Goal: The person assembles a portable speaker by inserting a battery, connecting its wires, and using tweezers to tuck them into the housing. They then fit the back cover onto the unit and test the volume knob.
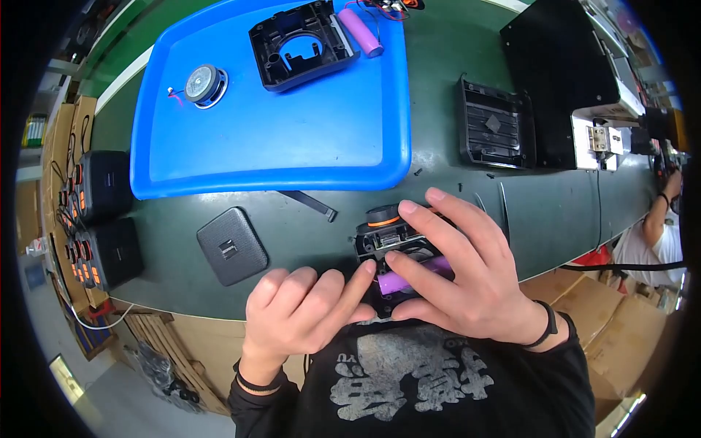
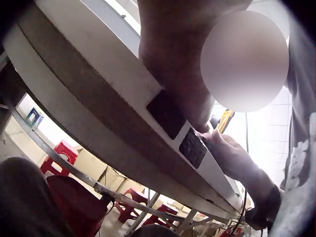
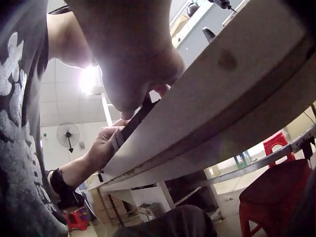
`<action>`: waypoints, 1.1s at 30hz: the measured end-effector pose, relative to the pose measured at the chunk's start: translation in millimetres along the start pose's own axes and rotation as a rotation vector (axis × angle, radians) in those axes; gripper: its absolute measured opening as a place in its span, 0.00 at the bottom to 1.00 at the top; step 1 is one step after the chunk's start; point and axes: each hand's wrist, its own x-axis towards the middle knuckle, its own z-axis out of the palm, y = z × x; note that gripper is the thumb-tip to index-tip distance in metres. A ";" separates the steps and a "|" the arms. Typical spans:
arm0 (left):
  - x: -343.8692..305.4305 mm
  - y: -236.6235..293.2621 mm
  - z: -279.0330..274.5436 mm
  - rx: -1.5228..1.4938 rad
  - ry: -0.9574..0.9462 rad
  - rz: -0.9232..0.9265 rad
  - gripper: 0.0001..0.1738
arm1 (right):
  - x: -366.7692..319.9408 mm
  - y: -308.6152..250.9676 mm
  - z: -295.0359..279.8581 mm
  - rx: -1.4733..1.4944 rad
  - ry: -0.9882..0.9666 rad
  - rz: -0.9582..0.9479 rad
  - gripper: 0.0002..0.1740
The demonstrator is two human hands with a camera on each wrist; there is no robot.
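Note:
At the table's near edge lies a black speaker housing (image 1: 363,247) with an orange-ringed knob (image 1: 382,214) on its far side. Inside it sits a purple cylindrical battery (image 1: 395,283), partly hidden under fingers. My right hand (image 1: 471,281) grips the housing, thumb at the near edge, spread fingers reaching over to the knob and inner parts. From the left, my left hand (image 1: 303,310) holds the housing's left edge, its index fingertip pressed inside near the battery's end and its thumb low at the near corner. Its other fingers are curled. Both wrist views show mostly the table's underside.
A blue tray (image 1: 270,181) holds a round speaker driver (image 1: 206,85), a black frame (image 1: 292,47) and another purple battery (image 1: 360,33). Left are a textured black cover (image 1: 232,247) and finished black units (image 1: 113,252). A black shell (image 1: 496,124) lies beside a black machine (image 1: 562,80).

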 end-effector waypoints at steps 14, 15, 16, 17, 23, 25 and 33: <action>10.4 -12.4 3.1 -0.242 -0.089 -0.025 0.24 | 9.6 -2.9 -2.5 0.009 -0.056 0.057 0.25; 10.0 -12.0 3.1 -0.251 -0.092 -0.033 0.25 | 9.5 -3.7 -3.0 0.007 -0.055 0.052 0.25; 8.3 -11.2 3.4 -0.247 -0.089 -0.034 0.25 | 8.7 -4.1 -3.5 -0.002 -0.055 0.038 0.25; 5.9 -10.0 4.3 -0.253 -0.085 -0.038 0.25 | 8.3 -4.0 -3.7 -0.012 -0.056 0.024 0.25; 1.5 -7.2 1.7 -0.301 0.001 -0.064 0.22 | 9.5 -4.9 -4.6 -0.045 -0.034 0.002 0.22; 1.3 -6.9 0.0 -0.322 0.035 -0.078 0.20 | 8.0 -2.6 -2.4 -0.070 -0.010 -0.041 0.21; 0.7 0.6 2.5 -0.404 0.075 -0.135 0.18 | 18.8 -5.5 -3.6 -0.103 -0.030 -0.032 0.24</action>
